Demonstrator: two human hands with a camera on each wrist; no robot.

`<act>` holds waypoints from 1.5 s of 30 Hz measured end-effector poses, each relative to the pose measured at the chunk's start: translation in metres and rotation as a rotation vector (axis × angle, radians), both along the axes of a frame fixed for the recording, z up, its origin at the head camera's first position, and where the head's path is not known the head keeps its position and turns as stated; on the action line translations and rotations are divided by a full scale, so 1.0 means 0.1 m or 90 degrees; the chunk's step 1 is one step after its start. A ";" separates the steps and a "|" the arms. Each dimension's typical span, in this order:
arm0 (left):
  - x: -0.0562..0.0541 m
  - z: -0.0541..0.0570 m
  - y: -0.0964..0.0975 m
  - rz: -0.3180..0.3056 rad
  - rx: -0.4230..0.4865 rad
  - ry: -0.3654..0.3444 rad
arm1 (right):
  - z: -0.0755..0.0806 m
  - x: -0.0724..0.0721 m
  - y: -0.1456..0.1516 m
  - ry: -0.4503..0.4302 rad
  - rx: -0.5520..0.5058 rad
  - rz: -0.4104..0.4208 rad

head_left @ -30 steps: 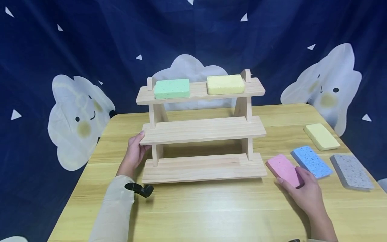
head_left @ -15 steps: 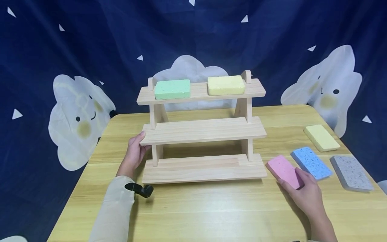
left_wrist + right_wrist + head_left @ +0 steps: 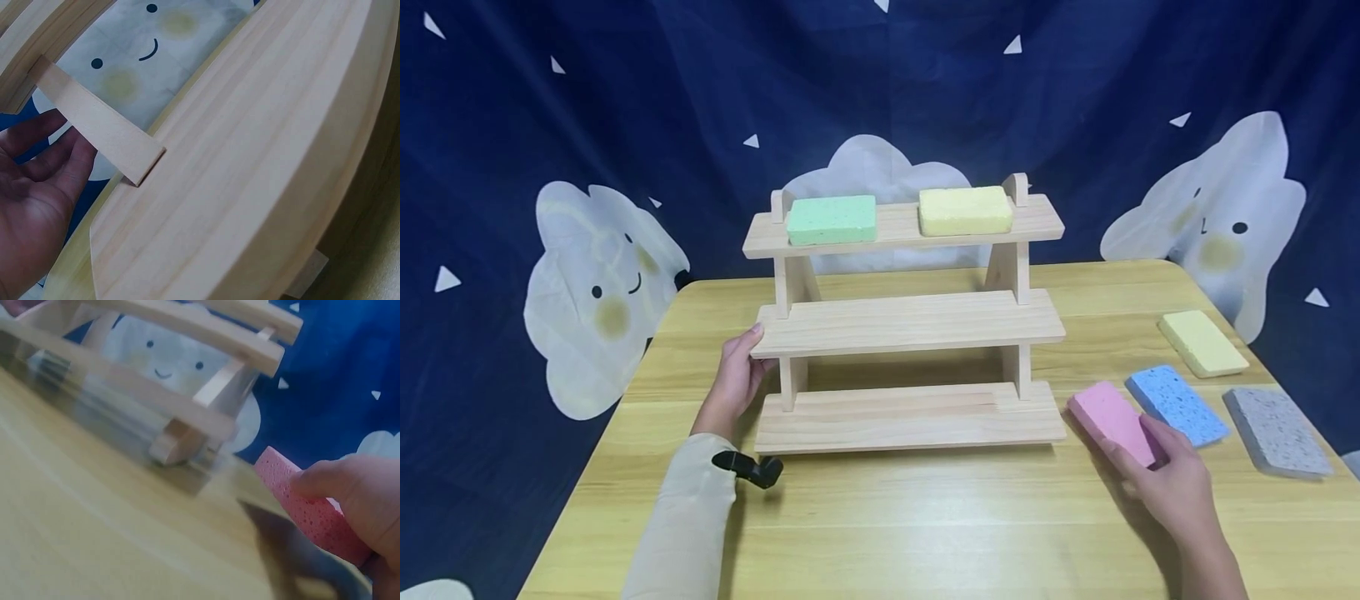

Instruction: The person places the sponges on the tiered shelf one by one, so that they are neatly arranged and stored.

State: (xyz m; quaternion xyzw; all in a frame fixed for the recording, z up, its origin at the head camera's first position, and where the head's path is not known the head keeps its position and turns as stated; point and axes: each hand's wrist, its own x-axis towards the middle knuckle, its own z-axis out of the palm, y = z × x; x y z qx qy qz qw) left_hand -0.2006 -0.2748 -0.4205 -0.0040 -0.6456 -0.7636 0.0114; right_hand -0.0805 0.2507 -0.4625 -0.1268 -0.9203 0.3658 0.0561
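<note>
A three-tier wooden shelf [image 3: 910, 321] stands on the table. My left hand [image 3: 735, 379] grips the left end of its middle tier, thumb at the top edge and fingers beneath. In the left wrist view the fingers of that hand [image 3: 47, 181] curl beside an upright. At the right, my right hand [image 3: 1172, 479] pinches a pink sponge [image 3: 1112, 421] between thumb and fingers. The right wrist view has this pink sponge [image 3: 306, 512] tilted, over a dark shadow. On the top tier lie a green sponge [image 3: 832, 220] at left and a yellow sponge [image 3: 965, 211] at right.
Right of the shelf on the wooden table [image 3: 917, 533] lie a blue speckled sponge [image 3: 1177, 406], a grey sponge [image 3: 1276, 433] and another yellow sponge [image 3: 1203, 343]. A dark blue curtain [image 3: 700, 75] with cloud faces hangs behind. A black strap [image 3: 748, 468] is on the left sleeve.
My right hand has raised the pink sponge slightly from the table. The left hand keeps its grip on the shelf. The whole head view has shifted a little.
</note>
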 end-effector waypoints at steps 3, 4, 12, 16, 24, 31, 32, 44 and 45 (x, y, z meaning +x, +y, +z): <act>0.00 0.00 0.00 0.000 -0.004 0.001 | 0.06 0.01 0.00 0.007 -0.030 0.005; 0.00 0.01 0.00 0.001 -0.005 0.001 | 0.08 0.01 -0.01 0.004 -0.039 0.005; 0.00 0.00 0.00 0.000 -0.004 0.003 | 0.29 0.03 0.00 0.059 -0.077 -0.002; 0.00 0.01 0.00 0.000 -0.010 0.000 | 0.43 -0.02 0.03 0.150 -0.052 -0.001; -0.01 0.01 0.00 0.004 -0.005 -0.004 | 0.76 -0.15 0.00 0.256 -0.017 0.060; -0.01 0.00 0.00 0.008 0.009 0.001 | 0.96 -0.34 -0.14 0.260 0.028 0.143; -0.01 0.00 0.00 0.007 0.010 0.003 | 0.99 -0.37 -0.18 0.257 0.028 0.155; 0.00 0.01 0.00 0.009 0.002 -0.007 | 1.20 -0.74 -0.57 0.240 0.040 0.291; 0.00 0.01 0.00 0.010 0.002 -0.008 | 1.21 -0.76 -0.60 0.234 0.039 0.300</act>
